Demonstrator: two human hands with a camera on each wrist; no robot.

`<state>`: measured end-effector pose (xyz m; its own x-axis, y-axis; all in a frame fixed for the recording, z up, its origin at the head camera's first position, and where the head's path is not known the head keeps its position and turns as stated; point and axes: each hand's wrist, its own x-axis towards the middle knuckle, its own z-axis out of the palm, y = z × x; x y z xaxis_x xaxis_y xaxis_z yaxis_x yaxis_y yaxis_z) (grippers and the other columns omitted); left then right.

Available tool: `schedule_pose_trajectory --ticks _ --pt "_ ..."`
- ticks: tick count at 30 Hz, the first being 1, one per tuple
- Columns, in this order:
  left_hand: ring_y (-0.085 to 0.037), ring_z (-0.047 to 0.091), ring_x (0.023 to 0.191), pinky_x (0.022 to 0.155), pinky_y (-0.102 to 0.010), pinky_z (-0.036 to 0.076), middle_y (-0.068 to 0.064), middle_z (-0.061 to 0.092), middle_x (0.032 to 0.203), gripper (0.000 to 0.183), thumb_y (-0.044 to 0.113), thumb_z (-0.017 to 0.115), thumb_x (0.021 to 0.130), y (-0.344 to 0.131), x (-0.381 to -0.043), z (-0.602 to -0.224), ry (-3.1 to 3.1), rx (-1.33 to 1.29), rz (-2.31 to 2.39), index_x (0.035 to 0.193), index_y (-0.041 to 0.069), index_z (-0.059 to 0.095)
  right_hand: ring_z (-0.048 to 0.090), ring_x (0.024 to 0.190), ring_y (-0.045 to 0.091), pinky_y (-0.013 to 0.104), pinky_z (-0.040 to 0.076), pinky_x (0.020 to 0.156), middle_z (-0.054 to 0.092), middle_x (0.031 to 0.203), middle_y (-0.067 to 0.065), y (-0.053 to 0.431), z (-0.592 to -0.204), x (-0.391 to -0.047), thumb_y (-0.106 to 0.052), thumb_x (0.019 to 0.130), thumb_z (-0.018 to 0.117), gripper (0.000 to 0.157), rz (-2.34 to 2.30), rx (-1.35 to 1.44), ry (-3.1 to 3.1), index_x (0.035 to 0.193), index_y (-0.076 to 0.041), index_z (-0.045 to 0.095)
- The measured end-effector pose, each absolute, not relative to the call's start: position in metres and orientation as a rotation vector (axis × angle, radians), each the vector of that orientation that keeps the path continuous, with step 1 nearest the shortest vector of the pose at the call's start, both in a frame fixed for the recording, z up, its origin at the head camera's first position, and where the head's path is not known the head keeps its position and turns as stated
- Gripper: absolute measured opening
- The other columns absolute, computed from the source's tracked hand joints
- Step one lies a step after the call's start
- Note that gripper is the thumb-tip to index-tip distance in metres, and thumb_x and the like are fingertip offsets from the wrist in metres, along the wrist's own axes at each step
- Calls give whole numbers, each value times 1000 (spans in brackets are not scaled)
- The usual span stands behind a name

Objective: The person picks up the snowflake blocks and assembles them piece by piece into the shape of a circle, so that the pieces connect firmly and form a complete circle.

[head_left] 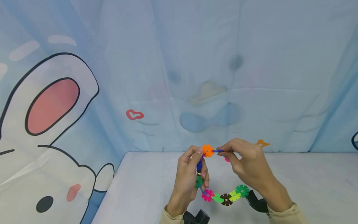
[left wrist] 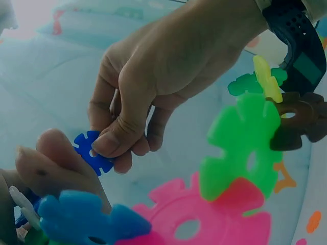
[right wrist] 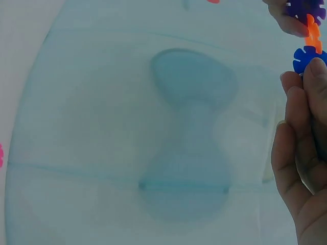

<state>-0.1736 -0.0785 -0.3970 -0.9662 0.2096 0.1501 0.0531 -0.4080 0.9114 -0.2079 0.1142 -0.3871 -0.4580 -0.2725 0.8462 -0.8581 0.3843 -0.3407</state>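
A chain of colourful notched plastic discs hangs in a curve from my left hand [head_left: 186,179], whose thumb and forefinger pinch its upper end beside an orange disc [head_left: 209,154]. With thumb and fingertips, my right hand [head_left: 250,165] pinches a blue disc [left wrist: 86,144], seen edge-on in the head view. In the right wrist view the blue disc [right wrist: 301,57] meets the orange disc [right wrist: 312,35], and a purple disc [right wrist: 301,11] is above that. Lower down, the chain runs through a pink disc [head_left: 205,198], a brown disc [head_left: 223,202] and a green disc [head_left: 240,188].
A white table [head_left: 145,186] lies under the hands, with a blue printed curtain [head_left: 126,62] behind it. Another pink disc [head_left: 227,160] shows just below my right fingers. Dark wrist-worn devices are on the left wrist [head_left: 199,217] and the right wrist [head_left: 256,203].
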Motion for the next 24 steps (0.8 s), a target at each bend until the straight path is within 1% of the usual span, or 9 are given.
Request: schedule_pose_trajectory --ticks 3,6,9,11,14,15,19,22,24 --pt "-10 50 35 35 -21 44 3 46 53 23 31 51 113 -78 -173 -397 1672 377 2524 100 12 54 69 69 12 12 50 61 77 84 2 113 -387 -207 -34 107 64 34 1013 969 -1930 88 -7 75" --pt "-10 51 35 35 -22 45 4 47 53 25 32 51 113 -78 -173 -397 1689 387 2514 100 11 54 65 67 11 13 47 59 76 83 1 111 -388 -207 -16 100 76 15 994 967 -1905 87 -8 74" --pt "-10 52 35 34 -22 45 4 48 53 28 33 52 113 -78 -174 -397 1712 400 2504 102 8 53 61 66 8 12 45 58 75 82 0 109 -389 -207 -16 99 76 14 973 963 -1891 87 -9 74" --pt "-10 53 36 34 -22 46 4 48 53 34 33 52 113 -79 -175 -398 1727 415 2497 104 0 51 58 65 7 12 45 57 74 82 -1 108 -389 -207 -19 101 74 17 953 957 -1895 87 -10 73" --pt "-10 53 36 35 -23 47 3 48 53 41 32 52 113 -80 -176 -399 1739 427 2491 109 -8 47 55 65 5 12 43 56 72 81 -2 106 -391 -208 -39 108 56 39 919 947 -1901 86 -11 72" --pt "-10 53 36 35 -23 47 3 48 53 43 32 52 113 -81 -177 -400 1740 432 2487 111 -10 45 55 65 6 12 44 56 72 80 -2 106 -392 -208 -38 107 56 39 915 944 -1904 85 -11 72" --pt "-9 54 37 35 -23 48 4 48 54 47 31 51 114 -82 -178 -401 1745 455 2473 114 -14 41 55 64 5 12 44 55 71 79 -2 105 -394 -209 -5 92 80 14 901 935 -1905 84 -11 70" --pt "-9 55 37 36 -23 48 4 49 54 48 31 51 114 -83 -179 -402 1762 473 2463 115 -16 40 55 63 5 12 43 54 72 78 -1 103 -394 -210 15 71 87 32 904 926 -1906 83 -10 71" --pt "-9 55 38 36 -23 48 4 48 55 48 31 50 114 -83 -180 -403 1777 478 2458 115 -16 40 55 63 5 12 43 55 71 78 -2 102 -395 -210 16 69 88 34 907 923 -1905 82 -10 71"
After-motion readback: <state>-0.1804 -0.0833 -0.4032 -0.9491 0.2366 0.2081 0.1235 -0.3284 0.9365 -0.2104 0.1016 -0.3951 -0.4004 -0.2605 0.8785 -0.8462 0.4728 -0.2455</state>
